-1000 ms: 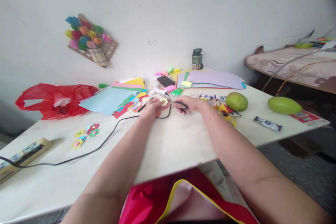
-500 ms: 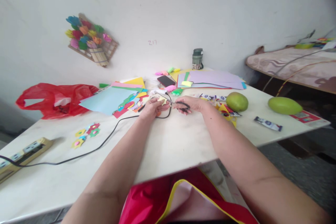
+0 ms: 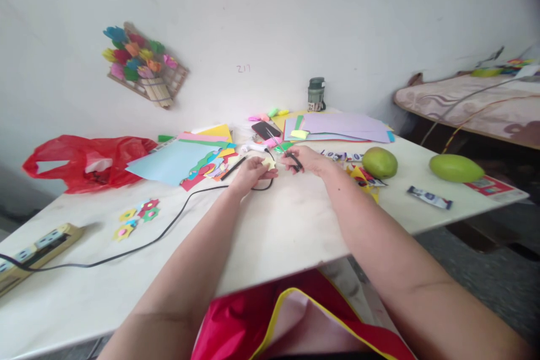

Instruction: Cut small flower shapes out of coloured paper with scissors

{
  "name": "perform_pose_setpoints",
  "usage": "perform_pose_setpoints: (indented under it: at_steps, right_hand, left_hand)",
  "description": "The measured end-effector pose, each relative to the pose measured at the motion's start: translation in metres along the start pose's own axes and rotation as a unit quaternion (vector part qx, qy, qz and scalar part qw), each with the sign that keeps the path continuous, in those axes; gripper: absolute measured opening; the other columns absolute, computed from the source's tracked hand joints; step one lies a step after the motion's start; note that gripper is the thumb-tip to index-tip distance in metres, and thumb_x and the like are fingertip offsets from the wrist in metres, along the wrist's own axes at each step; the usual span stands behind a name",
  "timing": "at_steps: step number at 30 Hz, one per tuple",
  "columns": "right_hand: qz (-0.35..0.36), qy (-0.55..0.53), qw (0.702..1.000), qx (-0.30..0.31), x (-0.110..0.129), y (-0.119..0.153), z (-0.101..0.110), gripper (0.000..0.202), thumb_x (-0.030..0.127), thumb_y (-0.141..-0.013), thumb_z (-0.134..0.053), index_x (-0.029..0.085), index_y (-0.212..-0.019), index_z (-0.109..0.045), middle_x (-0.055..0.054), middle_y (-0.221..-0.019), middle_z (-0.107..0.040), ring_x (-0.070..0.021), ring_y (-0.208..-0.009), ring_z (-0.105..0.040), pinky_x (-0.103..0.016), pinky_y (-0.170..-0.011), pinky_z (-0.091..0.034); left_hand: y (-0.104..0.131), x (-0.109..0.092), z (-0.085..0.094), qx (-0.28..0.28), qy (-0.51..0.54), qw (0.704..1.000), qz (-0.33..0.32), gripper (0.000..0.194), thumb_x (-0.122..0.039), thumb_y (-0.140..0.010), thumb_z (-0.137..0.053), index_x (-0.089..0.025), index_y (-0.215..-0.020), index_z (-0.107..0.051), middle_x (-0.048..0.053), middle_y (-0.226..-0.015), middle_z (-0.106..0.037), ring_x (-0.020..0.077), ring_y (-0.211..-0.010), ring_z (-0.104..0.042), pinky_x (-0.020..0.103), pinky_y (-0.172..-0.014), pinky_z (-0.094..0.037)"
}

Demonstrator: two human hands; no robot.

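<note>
Between its fingertips my left hand (image 3: 248, 175) pinches a small pale-yellow paper piece (image 3: 269, 163). My right hand (image 3: 307, 161) is closed round the black handles of the scissors (image 3: 294, 161); their blades point up and away, apart from the paper. Just behind the hands lies a white glue gun (image 3: 254, 147), its black cord running left across the table. A black stick-like thing (image 3: 233, 169) lies left of my left hand, beside a heap of coloured paper scraps (image 3: 208, 169). Several finished paper flowers (image 3: 137, 218) rest on the table at the left.
A power strip (image 3: 40, 256) and red plastic bag (image 3: 90, 160) stand left. Stacked paper sheets (image 3: 337, 125), a phone (image 3: 265, 130) and a flask (image 3: 316, 94) are at the back. Two green mangoes (image 3: 379, 162) and a wrapped packet (image 3: 430, 197) lie right, near the table edge.
The scissors have swung away from the paper, and their blades now point upward instead of toward my left hand. My left hand still holds the yellow paper, now more in sight.
</note>
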State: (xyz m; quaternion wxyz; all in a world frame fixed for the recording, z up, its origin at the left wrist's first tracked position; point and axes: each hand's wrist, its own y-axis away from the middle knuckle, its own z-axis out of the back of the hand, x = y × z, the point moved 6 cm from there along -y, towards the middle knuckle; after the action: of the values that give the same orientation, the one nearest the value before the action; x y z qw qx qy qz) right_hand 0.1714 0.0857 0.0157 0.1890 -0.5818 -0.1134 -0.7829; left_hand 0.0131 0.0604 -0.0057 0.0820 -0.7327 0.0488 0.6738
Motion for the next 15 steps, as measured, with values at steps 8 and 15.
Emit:
perform_pose_setpoints:
  at_steps: [8, 15]
  right_hand:
    - [0.036, -0.066, 0.996, -0.051, 0.010, 0.001, -0.001, 0.038, 0.024, -0.056, -0.079, 0.016, -0.085, -0.057, 0.006, -0.053, -0.054, -0.0083, -0.047, -0.051, -0.018, -0.041, -0.033]
    - [0.065, -0.091, 0.993, -0.036, 0.012, -0.002, -0.011, 0.031, 0.015, -0.055, -0.067, 0.016, -0.084, -0.055, 0.008, -0.053, -0.052, -0.0072, -0.046, -0.046, -0.020, -0.046, -0.034]
  left_hand:
    - [0.005, -0.002, -0.006, 0.078, 0.033, 0.996, 0.023, 0.034, -0.027, -0.065, -0.078, -0.015, -0.087, -0.054, 0.006, -0.076, -0.070, 0.0220, -0.072, -0.071, 0.032, -0.075, -0.054]
    - [0.007, -0.002, -0.012, 0.118, 0.031, 0.992, 0.024, 0.035, -0.024, -0.062, -0.080, -0.015, -0.083, -0.054, 0.007, -0.076, -0.071, 0.0232, -0.077, -0.071, 0.036, -0.082, -0.052]
